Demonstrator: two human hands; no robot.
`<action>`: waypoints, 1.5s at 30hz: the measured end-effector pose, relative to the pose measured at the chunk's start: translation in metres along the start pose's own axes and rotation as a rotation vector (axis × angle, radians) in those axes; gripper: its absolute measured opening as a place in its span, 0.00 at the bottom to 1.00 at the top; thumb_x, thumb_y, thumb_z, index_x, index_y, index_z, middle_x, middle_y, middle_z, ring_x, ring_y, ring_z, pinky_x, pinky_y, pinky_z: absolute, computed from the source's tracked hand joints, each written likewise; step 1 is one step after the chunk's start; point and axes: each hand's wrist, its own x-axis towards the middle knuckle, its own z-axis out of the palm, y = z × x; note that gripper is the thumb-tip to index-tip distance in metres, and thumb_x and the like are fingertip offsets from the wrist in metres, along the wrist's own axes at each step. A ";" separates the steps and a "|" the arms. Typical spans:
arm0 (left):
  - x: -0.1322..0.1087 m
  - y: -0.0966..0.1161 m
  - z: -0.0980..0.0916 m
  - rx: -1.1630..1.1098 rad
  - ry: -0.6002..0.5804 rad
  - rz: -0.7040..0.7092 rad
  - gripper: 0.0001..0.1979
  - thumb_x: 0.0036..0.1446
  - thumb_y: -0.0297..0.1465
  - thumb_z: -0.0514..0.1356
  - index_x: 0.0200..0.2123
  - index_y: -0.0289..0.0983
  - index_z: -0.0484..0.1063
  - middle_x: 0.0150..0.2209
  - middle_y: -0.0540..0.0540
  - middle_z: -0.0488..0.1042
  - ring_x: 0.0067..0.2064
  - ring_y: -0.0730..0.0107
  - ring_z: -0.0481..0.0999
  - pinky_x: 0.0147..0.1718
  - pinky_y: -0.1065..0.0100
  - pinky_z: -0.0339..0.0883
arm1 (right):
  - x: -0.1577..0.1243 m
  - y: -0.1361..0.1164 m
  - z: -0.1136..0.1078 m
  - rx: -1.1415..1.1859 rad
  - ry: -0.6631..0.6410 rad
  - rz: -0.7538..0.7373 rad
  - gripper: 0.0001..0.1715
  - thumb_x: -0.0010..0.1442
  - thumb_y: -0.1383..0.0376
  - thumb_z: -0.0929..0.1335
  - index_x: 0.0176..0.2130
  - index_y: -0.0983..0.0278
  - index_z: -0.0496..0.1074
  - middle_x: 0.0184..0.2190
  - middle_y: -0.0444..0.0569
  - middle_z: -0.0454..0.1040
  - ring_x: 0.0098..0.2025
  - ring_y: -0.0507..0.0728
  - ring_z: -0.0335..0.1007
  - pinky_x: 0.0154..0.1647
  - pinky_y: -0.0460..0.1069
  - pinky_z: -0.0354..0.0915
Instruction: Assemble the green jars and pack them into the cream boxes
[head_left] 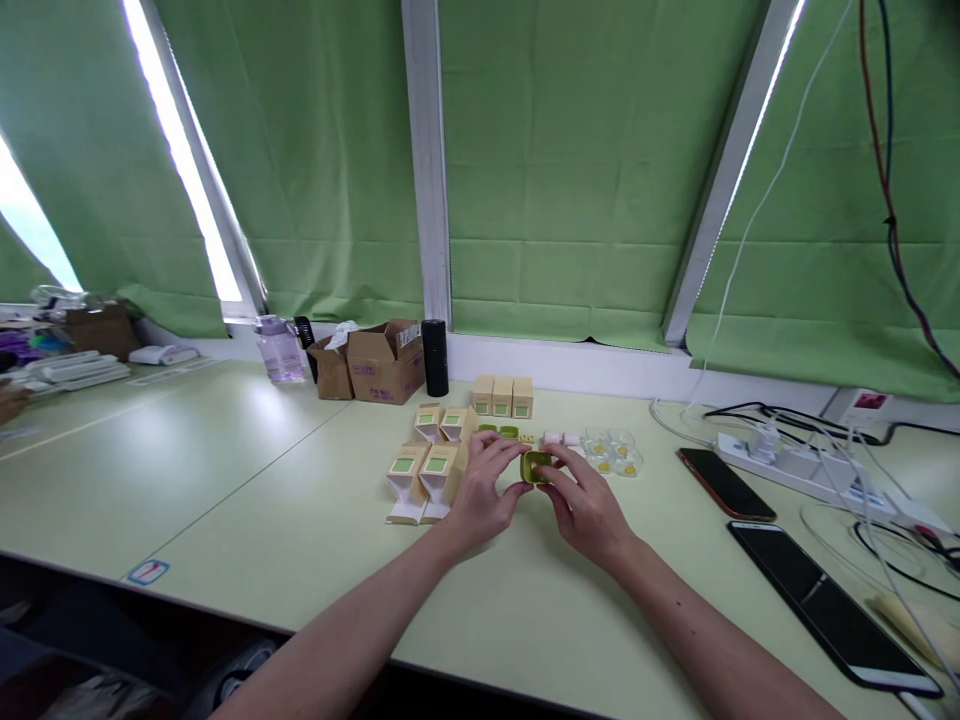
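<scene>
Green case (535,466) is near the table's (225,470) middle, pinched between the fingertips of both hands, the left hand (480,492) curled at its left edge and the right hand (589,508) at its right. A light, even grip, kept low and clear of the nearest carton (437,470), seems wisest.

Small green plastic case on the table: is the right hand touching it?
Touching. The head view shows fingers of the right hand on the small green plastic case, no gap.
</scene>
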 end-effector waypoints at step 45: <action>-0.003 0.006 0.001 0.086 -0.178 -0.003 0.23 0.61 0.24 0.64 0.59 0.42 0.70 0.56 0.40 0.71 0.62 0.49 0.60 0.59 0.46 0.65 | -0.004 -0.004 0.018 0.716 -0.065 0.886 0.29 0.66 0.38 0.63 0.32 0.59 0.65 0.21 0.43 0.72 0.21 0.53 0.66 0.23 0.47 0.61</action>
